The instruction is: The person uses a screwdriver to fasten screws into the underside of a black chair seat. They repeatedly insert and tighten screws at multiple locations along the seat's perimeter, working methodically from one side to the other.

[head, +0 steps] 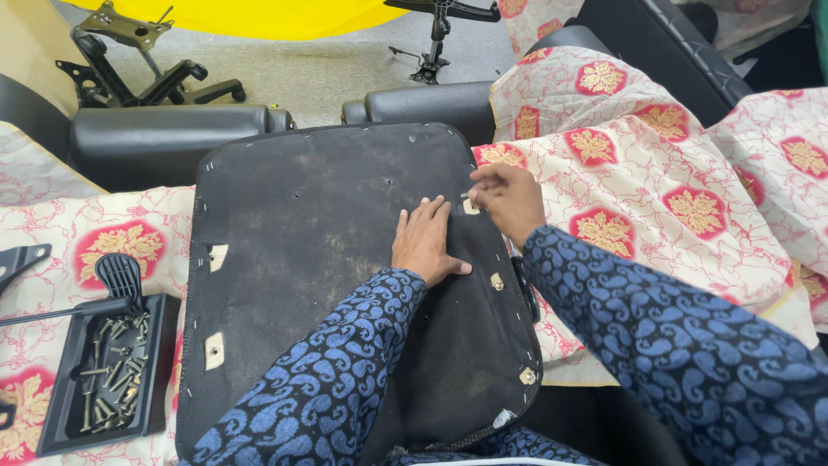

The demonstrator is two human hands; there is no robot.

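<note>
An upturned chair seat pad (328, 259), its black underside fabric stapled along the edges, is laid across a patterned cloth (655, 190) in the middle of the view. The left hand (424, 243) is pressed flat on the pad's right portion, fingers extended and released, with nothing grasped. The right hand (509, 200) is positioned just beside it, at the pad's right edge; its fingertips are pinched together over a small mounting hole (471, 207) (whether a small object is held between them cannot be told). Further holes with metal inserts (214, 349) are visible along the left and right borders. To the left of the pad, well apart from both hands, a black plastic tray (103, 380) filled with screws (112, 371) is placed. Black chair armrests (172, 129) lie beyond the pad.
</note>
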